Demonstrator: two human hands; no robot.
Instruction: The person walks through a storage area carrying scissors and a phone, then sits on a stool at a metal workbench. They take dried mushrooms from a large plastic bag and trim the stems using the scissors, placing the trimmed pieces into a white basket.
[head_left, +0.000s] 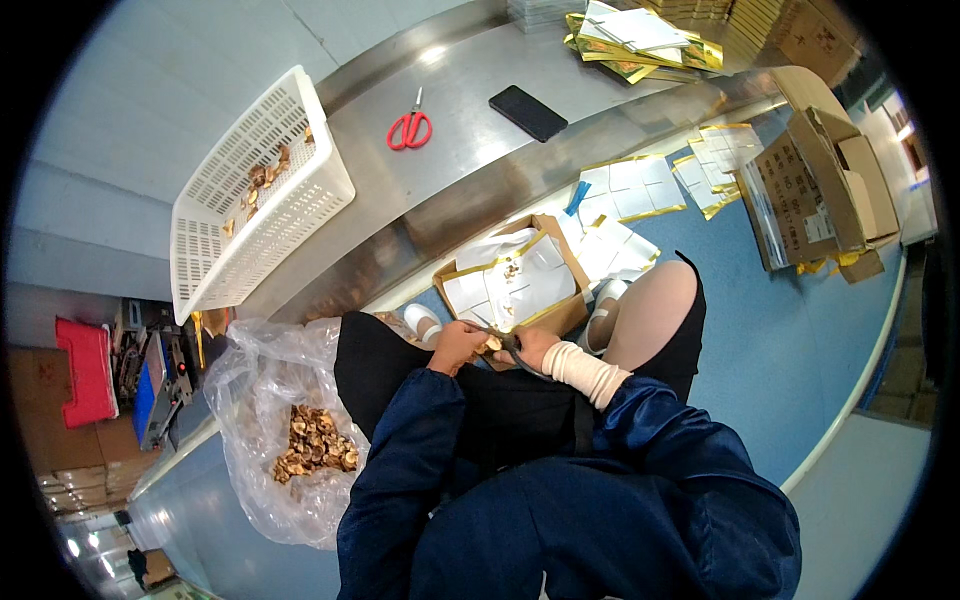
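My left hand (457, 346) is closed on a dried mushroom (494, 342), pinched in front of my lap. Close beside it, my right hand (537, 347) wraps round a dark, curved handle (513, 352) that looks like part of a pair of scissors; its blades are hard to make out by the mushroom. Just beyond my hands, a cardboard box (577, 312) on the floor holds white sheets with gold edges (515, 270), with small brown bits on them. To my left, a clear plastic bag (262, 375) contains a heap of dried mushrooms (315, 444).
A white slotted basket (262, 240) with several mushroom pieces stands on the steel table (450, 90). Red-handled scissors (409, 128) and a black phone (528, 112) lie there too. White gold-edged sheets (632, 188) lie on the floor, near an opened carton (800, 195) at the right.
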